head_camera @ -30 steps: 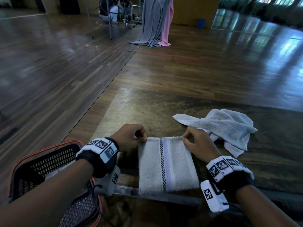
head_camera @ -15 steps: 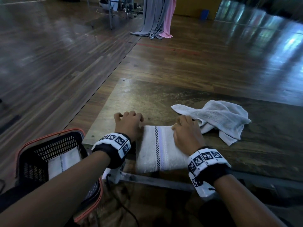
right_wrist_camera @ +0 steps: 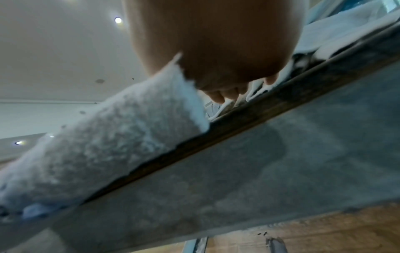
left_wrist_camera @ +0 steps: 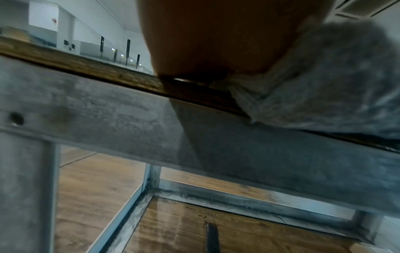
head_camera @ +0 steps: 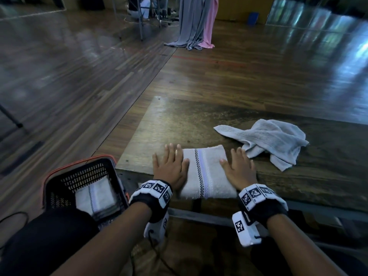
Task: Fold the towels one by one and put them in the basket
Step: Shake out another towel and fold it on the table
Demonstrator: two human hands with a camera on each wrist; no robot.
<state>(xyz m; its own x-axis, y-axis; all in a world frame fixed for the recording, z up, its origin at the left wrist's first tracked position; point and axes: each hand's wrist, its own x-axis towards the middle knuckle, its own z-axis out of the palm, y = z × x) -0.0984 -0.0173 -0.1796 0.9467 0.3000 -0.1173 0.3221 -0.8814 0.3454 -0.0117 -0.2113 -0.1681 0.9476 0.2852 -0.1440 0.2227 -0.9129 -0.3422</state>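
Pressing flat, the left hand (head_camera: 169,166) and right hand (head_camera: 240,168) lie with straight fingers on either end of the folded towel (head_camera: 205,172), grasping nothing. It sits at the near edge of a worn, dark wooden tabletop (head_camera: 179,120) on a grey metal frame (left_wrist_camera: 108,109). A crumpled towel (head_camera: 270,140) lies just right. The basket (head_camera: 79,176), low on the left, holds another folded one. Glossy plank floor (head_camera: 79,76) stretches to hanging grey and pink cloths (head_camera: 197,20).

Dim, glossy floor glare, blurred wrist views
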